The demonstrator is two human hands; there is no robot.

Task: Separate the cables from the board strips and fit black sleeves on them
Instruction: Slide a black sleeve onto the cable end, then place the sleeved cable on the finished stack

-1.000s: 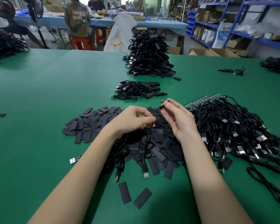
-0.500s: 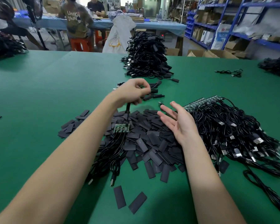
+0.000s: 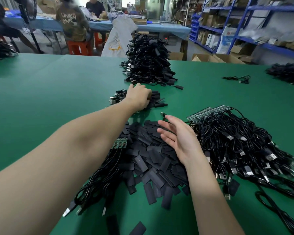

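Now left hand (image 3: 138, 97) has reached forward onto the small bundle of sleeved cables (image 3: 155, 99) — grip hidden (cannot tell, likely dropping one off). Right hand (image 3: 180, 138), nearer than that grip, hovers fingers apart over the black sleeves (image 3: 148, 160) — released.

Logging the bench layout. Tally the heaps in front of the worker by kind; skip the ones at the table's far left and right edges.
Heaps of sleeved cables: 2, the tall stack and the small batch.
Bundles still on board strips: 2, the large pile and the small bundle.
Heaps of loose black sleeves: 1.
Total: 5.
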